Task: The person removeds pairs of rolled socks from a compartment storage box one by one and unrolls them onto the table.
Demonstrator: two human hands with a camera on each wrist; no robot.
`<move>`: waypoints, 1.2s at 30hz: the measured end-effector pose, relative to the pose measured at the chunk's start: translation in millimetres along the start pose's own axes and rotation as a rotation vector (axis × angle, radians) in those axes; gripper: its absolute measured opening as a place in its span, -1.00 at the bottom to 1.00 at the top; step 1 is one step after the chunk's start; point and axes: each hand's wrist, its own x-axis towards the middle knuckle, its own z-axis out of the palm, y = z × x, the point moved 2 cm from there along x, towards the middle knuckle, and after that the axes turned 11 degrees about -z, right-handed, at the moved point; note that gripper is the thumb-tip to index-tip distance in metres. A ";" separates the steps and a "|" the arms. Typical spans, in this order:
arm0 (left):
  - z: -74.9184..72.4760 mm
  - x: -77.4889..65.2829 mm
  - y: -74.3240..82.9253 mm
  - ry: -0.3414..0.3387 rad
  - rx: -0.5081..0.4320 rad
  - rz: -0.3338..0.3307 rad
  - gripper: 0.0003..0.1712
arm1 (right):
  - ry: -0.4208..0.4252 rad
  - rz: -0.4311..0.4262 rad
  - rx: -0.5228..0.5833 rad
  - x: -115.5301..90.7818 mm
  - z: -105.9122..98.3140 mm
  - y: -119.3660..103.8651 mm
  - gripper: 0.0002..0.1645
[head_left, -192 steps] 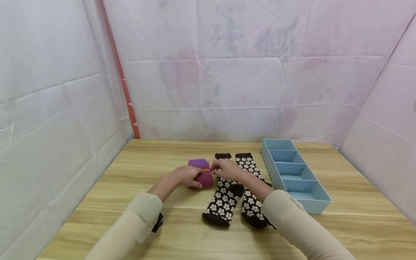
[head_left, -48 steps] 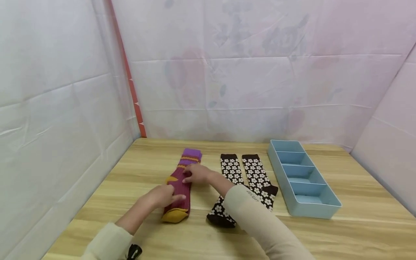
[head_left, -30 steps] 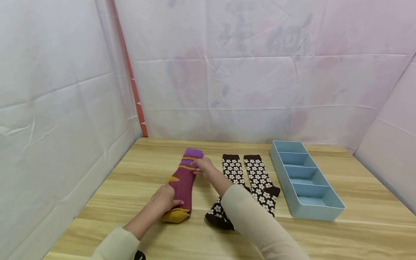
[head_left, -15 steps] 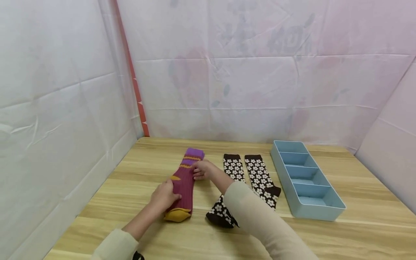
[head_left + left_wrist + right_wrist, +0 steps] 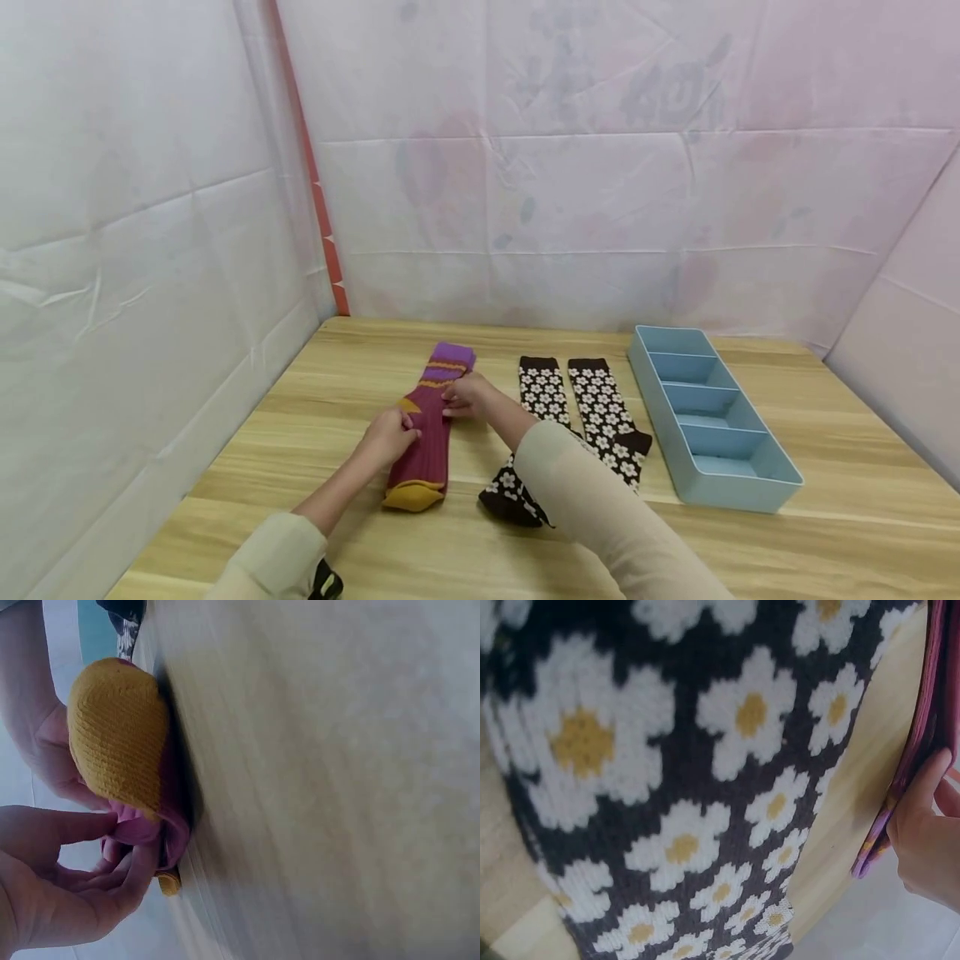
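Note:
A long maroon sock [image 5: 431,442] with a purple cuff, orange stripes and yellow heel and toe lies lengthwise on the wooden table, more than one layer showing at its edges. My left hand [image 5: 386,435] pinches its left side just below the heel; in the left wrist view, thumb and fingers of that hand [image 5: 67,877] grip a fold of maroon knit behind the yellow toe [image 5: 116,735]. Higher up, my right hand [image 5: 474,396] holds the right edge below the stripes. In the right wrist view its thumb lies along the layered edge, the fingers partly hidden.
Two black socks with white flowers lie to the right, the nearer one [image 5: 542,392] partly under my right forearm, the other [image 5: 600,400] beside it. A light blue box [image 5: 678,467] with several compartments stands farther right. White sheeting [image 5: 525,208] hangs behind the table.
Several seconds ago the maroon sock was a folded bundle; now it lies stretched out. Over the last second my left hand has moved from near the toe up towards the heel.

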 end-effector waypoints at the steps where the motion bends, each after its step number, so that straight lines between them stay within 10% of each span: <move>1: -0.3 0.5 0.1 -0.007 0.000 -0.009 -0.79 | 0.009 -0.006 0.008 1.2 0.4 -0.2 -0.69; 13: 7.5 7.8 6.2 -0.293 -0.641 -0.316 -0.72 | 0.049 -0.143 0.031 61.5 -20.6 31.3 -0.72; 18: 17.3 4.4 4.7 -0.314 -0.609 -0.344 -0.74 | 0.028 -0.061 -0.022 -2.6 -22.3 -6.9 -0.66; 21: 21.9 0.0 3.4 -0.373 -0.559 -0.340 -0.62 | 0.012 -0.096 -0.028 -7.3 -26.9 -7.5 -0.56; 30: 29.3 -9.5 7.4 -0.485 -0.539 -0.259 -0.57 | 0.149 -0.142 -0.037 24.3 -46.1 3.1 -0.75; 36: 30.4 -9.1 9.4 -0.485 -0.526 -0.249 -0.54 | 0.068 -0.114 0.005 111.3 -85.9 50.6 -0.78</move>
